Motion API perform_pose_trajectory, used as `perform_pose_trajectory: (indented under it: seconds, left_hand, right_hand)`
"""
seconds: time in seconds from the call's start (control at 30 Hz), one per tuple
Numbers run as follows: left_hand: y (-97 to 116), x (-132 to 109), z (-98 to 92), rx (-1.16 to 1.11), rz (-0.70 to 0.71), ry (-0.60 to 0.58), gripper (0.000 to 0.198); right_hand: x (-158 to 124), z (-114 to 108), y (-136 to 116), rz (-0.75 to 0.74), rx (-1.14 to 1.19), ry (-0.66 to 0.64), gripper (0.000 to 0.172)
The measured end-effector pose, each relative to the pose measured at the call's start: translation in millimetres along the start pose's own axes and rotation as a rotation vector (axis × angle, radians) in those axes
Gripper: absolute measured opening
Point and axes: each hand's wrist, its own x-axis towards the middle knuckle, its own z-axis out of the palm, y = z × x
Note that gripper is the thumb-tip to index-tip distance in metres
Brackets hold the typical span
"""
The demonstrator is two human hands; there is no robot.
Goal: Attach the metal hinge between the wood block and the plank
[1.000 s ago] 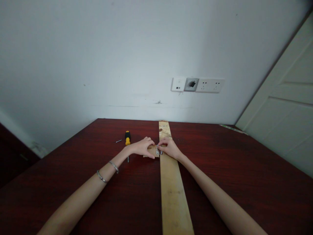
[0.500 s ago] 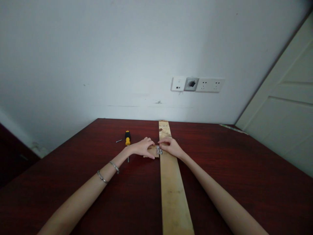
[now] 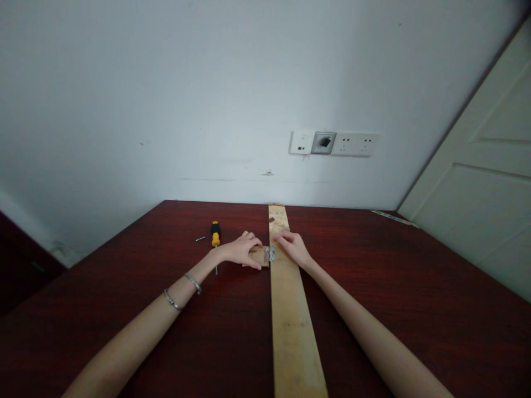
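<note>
A long pale wooden board (image 3: 292,320) runs from the near edge to the wall. Against its left side lies a small wooden piece (image 3: 259,256), and a metal hinge (image 3: 269,254) spans the joint between them. My left hand (image 3: 243,250) grips the small piece, thumb at its near side and fingers at the far side. Over the board, just right of the hinge, is my right hand (image 3: 292,247), thumb and forefinger close together; whatever may be between them is too small to make out. The palm side of both hands is hidden.
On the dark red table (image 3: 145,265), a black and yellow screwdriver (image 3: 215,235) lies left of my left hand, its shaft partly behind my wrist. A small metal rod (image 3: 200,239) is beside it. Sockets (image 3: 352,144) are on the wall; a thin strip (image 3: 394,218) lies far right.
My right hand has drawn back slightly to the right, off the hinge, which shows more fully now. My left hand stays on the small wooden piece.
</note>
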Motion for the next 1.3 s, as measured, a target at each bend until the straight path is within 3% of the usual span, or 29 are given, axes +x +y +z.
perform_pose_trajectory:
  seconds: [0.33, 0.47, 0.53, 0.63, 0.7, 0.77, 0.9, 1.07, 1.3]
  left_hand:
    - [0, -1, 1.0, -0.028, -0.027, 0.031, 0.091]
    - [-2, -2, -3.4, -0.054, -0.004, 0.074, 0.089]
    - [-6, -3, -10.6, -0.065, 0.027, 0.153, 0.072]
    - [-15, -7, -29.7, -0.073, 0.076, 0.404, 0.029]
    - [-25, -13, -45.6, -0.096, 0.064, 0.58, 0.02]
    - [-40, -21, -60.2, -0.134, -0.007, 0.67, 0.019]
    - [-85, -43, -75.9, -0.157, -0.163, 0.641, 0.022]
    - [-134, -74, -70.4, -0.051, -0.333, 0.562, 0.024]
    - [-150, -104, -53.7, 0.001, -0.401, 0.419, 0.022]
  right_hand:
    - [-2, 1, -2, 0.013, 0.023, 0.022, 0.024]
    - [-2, 1, -2, 0.019, 0.023, 0.035, 0.026]
    - [-2, 2, -1, 0.02, 0.02, 0.041, 0.027]
    - [-2, 3, -1, 0.017, 0.014, 0.052, 0.027]
    - [-3, 4, -1, 0.013, 0.009, 0.06, 0.028]
    - [-4, 5, -1, 0.009, 0.005, 0.067, 0.029]
    - [-6, 5, -2, 0.003, 0.0, 0.075, 0.029]
    - [-7, 2, -5, 0.002, 0.009, 0.06, 0.029]
    - [-8, 2, -3, 0.018, 0.03, 0.039, 0.027]
